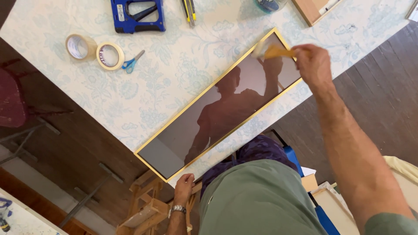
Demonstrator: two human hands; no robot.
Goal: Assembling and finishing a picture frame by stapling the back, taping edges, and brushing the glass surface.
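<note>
Overhead, head view only. Long narrow gold-edged frame (220, 104) lies flat and diagonal on the surface (183, 65), which is covered with a pale blue floral cloth. Its dark glass reflects the person's silhouette.

Right hand (312, 65) is at the far upper end of the frame, grip clenched on the yellowish handle of a flat brush (269, 51); pale bristles rest on the frame's top corner and are blurred.

Left hand (183, 185) is at the near edge of the surface, just beside the frame's lower corner, fingers curled over the edge; whether they touch the frame itself, cannot tell. Metal wristwatch (177, 209) on that wrist.

Elsewhere on the surface, well apart from the frame: two rolls of tape (93, 51) touching each other, small blue-handled scissors (132, 63) just beside them, blue staple gun (137, 16) at the top edge, yellow-and-black utility knife (189, 10) near it. A wooden trestle (148, 204) shows below the surface, over dark floorboards.
</note>
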